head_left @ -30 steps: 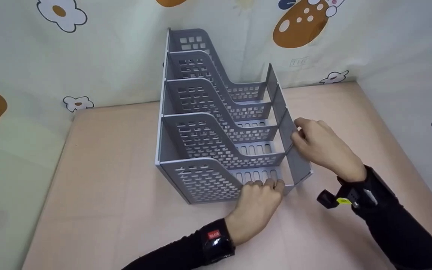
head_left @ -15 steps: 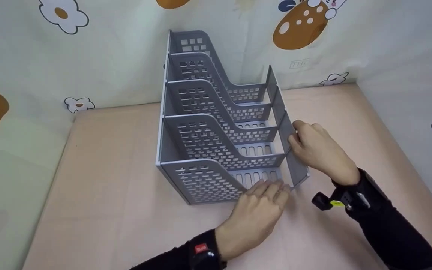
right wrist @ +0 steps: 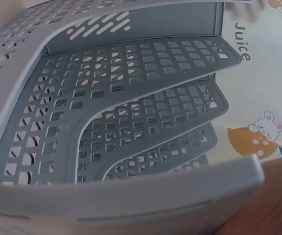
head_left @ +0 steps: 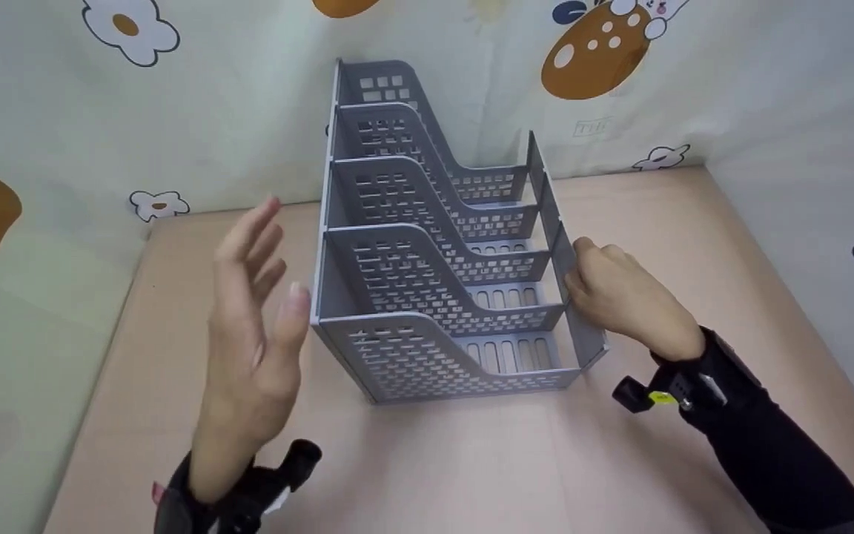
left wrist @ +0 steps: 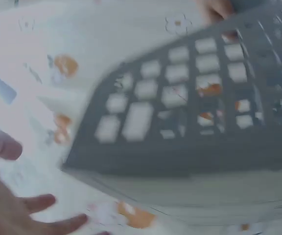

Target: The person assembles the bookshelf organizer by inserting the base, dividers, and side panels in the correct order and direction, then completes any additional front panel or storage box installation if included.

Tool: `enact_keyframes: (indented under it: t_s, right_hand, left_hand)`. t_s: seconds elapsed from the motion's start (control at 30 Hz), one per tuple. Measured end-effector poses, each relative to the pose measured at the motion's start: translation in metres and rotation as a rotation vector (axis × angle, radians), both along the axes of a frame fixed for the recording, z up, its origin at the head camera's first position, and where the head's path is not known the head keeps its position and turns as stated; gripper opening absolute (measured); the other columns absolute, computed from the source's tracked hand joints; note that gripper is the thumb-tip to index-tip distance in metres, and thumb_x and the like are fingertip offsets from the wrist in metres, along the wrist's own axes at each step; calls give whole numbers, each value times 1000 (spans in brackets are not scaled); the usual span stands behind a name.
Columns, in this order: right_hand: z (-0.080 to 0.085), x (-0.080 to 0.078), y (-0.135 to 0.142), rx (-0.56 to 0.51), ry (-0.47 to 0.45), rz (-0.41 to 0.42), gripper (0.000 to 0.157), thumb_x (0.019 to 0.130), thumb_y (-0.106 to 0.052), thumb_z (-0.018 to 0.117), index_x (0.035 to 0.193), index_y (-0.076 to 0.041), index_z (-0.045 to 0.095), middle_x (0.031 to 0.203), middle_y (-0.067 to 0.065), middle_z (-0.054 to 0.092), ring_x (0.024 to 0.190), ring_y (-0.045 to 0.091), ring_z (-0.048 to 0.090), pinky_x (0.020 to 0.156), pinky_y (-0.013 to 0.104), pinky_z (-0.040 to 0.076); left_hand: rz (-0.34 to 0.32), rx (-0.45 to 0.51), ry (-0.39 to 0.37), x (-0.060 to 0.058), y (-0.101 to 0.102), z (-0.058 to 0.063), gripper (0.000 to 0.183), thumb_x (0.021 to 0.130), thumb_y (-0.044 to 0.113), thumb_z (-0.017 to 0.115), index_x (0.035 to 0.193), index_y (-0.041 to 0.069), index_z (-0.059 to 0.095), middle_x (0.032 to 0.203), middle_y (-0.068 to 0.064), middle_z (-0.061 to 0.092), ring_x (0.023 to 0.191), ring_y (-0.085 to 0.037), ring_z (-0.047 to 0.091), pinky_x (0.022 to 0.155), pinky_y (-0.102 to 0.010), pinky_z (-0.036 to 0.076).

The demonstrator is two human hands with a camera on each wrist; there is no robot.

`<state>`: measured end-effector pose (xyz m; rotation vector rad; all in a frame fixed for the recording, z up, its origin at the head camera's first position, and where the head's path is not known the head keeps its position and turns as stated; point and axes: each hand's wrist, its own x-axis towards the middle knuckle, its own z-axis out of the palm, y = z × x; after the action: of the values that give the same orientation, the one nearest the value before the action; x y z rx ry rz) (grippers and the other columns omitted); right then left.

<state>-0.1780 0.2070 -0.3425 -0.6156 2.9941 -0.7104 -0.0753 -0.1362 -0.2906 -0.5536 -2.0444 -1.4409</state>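
A grey plastic file organizer (head_left: 405, 363) with perforated, sloping dividers stands upright, its tall backs to the left and its low front panel (head_left: 585, 343) to the right. My right hand (head_left: 623, 300) grips that front panel with curled fingers. Part of the right hand (right wrist: 266, 203) shows at the lower right of the right wrist view, beside the panel's edge. To the left of the organizer, my left hand (head_left: 245, 356) is raised with fingers spread, holding nothing. In the left wrist view the left hand (left wrist: 6, 205) is apart from the blurred, perforated organizer side (left wrist: 190, 152).
A pale pink tabletop (head_left: 197, 311) lies under the organizer. Behind it hangs a light cloth (head_left: 249, 111) printed with flowers and brown shapes, and more cloth closes off the right side (head_left: 805, 185).
My left hand has let go of the organizer's near front edge and moved left, opening its fingers. The right hand has stayed at the front panel, shifting very slightly left.
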Motion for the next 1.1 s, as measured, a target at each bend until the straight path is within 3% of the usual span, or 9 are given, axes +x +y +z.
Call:
enact_keyframes:
  t_s: [0.07, 0.17, 0.23, 0.4, 0.63, 0.83, 1.1]
  right_hand:
    - [1, -1, 2, -2, -16, -5, 10, 94, -1, 45, 92, 7, 52, 70, 15, 57, 66, 31, 66, 50, 44, 54]
    - [0, -2, 4, -15, -32, -3, 12, 95, -1, 45, 94, 9, 52, 71, 16, 58, 69, 33, 67, 51, 45, 56]
    - [-1, -3, 6, -22, -37, -1, 12, 95, -2, 45, 95, 8, 52, 71, 15, 57, 68, 32, 66, 51, 44, 56]
    - [-1, -1, 8, -22, -45, -8, 11, 95, -1, 44, 91, 4, 52, 68, 9, 52, 64, 26, 60, 52, 38, 52]
    - [-9, -2, 3, -16, -59, 2, 11, 93, 1, 42, 94, 7, 51, 69, 11, 54, 63, 25, 61, 51, 39, 53]
    - [-19, -2, 1, 6, -99, -26, 15, 96, -1, 43, 100, 12, 50, 70, 14, 54, 64, 28, 62, 50, 41, 54]
    - [-29, -2, -1, 6, -112, -20, 23, 103, -8, 39, 103, 12, 50, 70, 14, 53, 63, 29, 61, 51, 43, 56]
  left_hand:
    - [-66, -36, -209, -6, -4, -4, 63, 103, 24, 42, 161, 12, 22, 160, -6, 31, 141, -30, 37, 113, -54, 31]
    - [-170, -38, -352, -12, -2, -13, 64, 105, 27, 34, 164, 18, 10, 161, -7, 29, 137, -30, 39, 112, -56, 29]
    - [-206, -26, -363, -14, 0, -19, 64, 105, 29, 30, 164, 21, 8, 160, -6, 31, 135, -29, 41, 110, -58, 28]
    - [-216, -43, -325, -16, 1, -26, 64, 104, 35, 25, 165, 25, 7, 163, -2, 26, 135, -30, 39, 109, -61, 26]
    - [-244, -76, -307, -19, -1, -29, 66, 105, 48, 21, 165, 29, 0, 167, -1, 15, 136, -33, 36, 106, -67, 26]
    - [-224, -83, -321, -20, -1, -30, 68, 103, 55, 22, 164, 34, 0, 165, -1, 20, 129, -36, 43, 97, -68, 35]
    - [-185, -95, -330, -19, -1, -33, 69, 102, 56, 21, 164, 35, 1, 165, -2, 20, 128, -37, 44, 93, -70, 37]
